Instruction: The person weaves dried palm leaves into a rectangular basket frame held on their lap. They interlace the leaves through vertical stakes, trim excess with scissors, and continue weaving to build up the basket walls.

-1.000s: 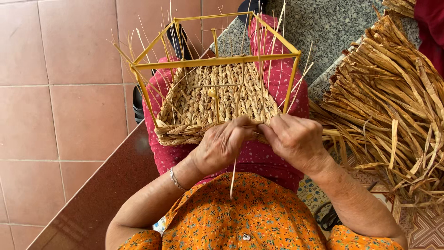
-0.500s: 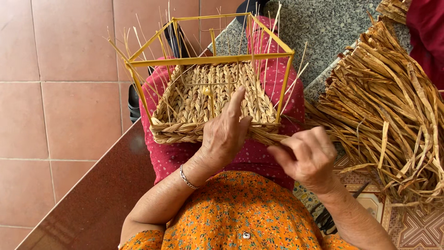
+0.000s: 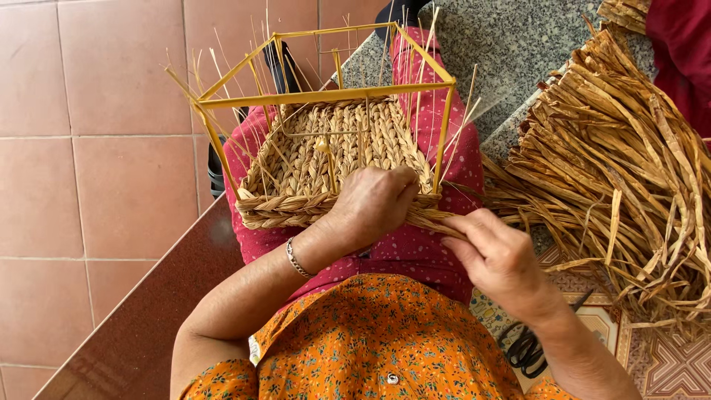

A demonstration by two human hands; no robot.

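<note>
Head view: half-woven straw basket sits on the lap inside a yellow wire frame, left hand clamped on its near rim to steady it, right hand pinching a straw strand taut, dried straw bundle within reach.

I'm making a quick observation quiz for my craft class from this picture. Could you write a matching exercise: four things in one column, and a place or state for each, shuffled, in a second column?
Things:
1. left hand
2. right hand
3. yellow wire frame
4. pile of dried straw strips

Places or states:
A. heaped on the stone surface at the right
B. standing on the lap, around a half-woven basket
C. pressed on the basket's near rim
D. pinching a straw strand that leads off the basket

Pairs: 1-C, 2-D, 3-B, 4-A
</note>
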